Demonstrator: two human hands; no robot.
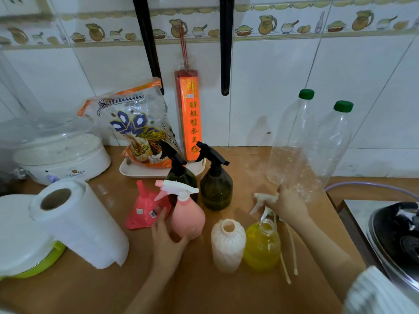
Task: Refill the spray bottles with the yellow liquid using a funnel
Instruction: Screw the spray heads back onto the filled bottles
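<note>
My left hand point(166, 236) grips the lower side of a pink spray bottle point(189, 219) with a white trigger head, standing at the counter's middle. A pink funnel point(145, 211) lies tipped over just left of it. My right hand point(288, 206) holds a loose white spray head point(264, 200) whose dip tubes point(292, 252) trail toward me. Below that hand stand an uncapped bottle of yellow liquid point(261, 245) and an open-necked whitish ribbed bottle point(227, 244). Two dark green spray bottles point(216, 184) with black heads stand behind.
Two large clear bottles with green caps point(299, 141) stand at the back right. A paper towel roll point(79, 220) and a white-lidded green container point(20, 243) sit left. A rice bag on a tray point(136, 123), a rice cooker point(61, 152) and a stove pan point(399, 234) surround the area.
</note>
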